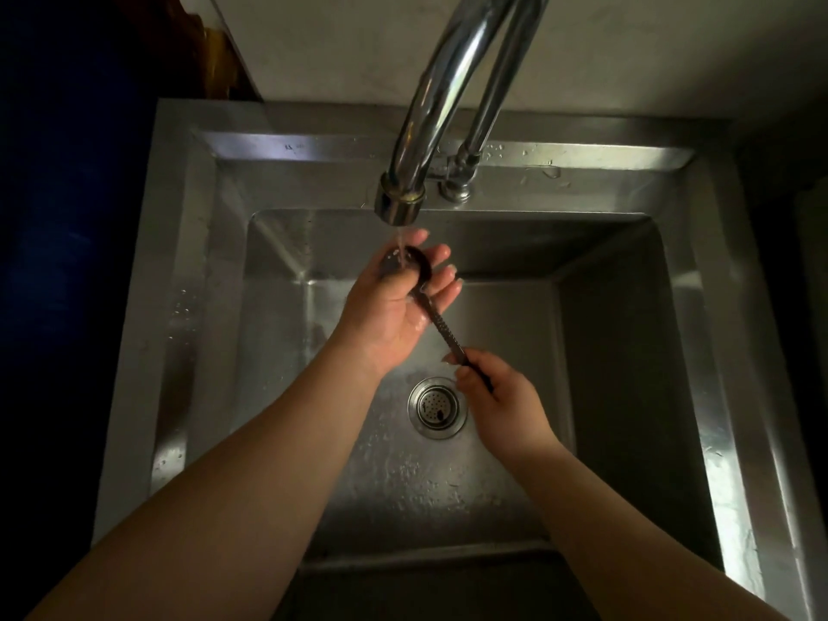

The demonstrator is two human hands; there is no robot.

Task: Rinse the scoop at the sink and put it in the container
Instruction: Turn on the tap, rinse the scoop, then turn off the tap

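A dark scoop [441,327] with a long ridged handle is held over the steel sink [627,351]. Its round bowl lies in the palm of my left hand [394,307], right under the tap's spout [399,203], and a thin stream of water falls onto it. My left thumb rests on the bowl and the fingers are spread beneath it. My right hand [502,396] pinches the handle's lower end above the drain. No container is in view.
The chrome tap arches from the sink's back ledge, where its base [457,181] stands. A round strainer drain [437,407] sits in the wet basin floor. A pale wall runs behind; the left side is dark.
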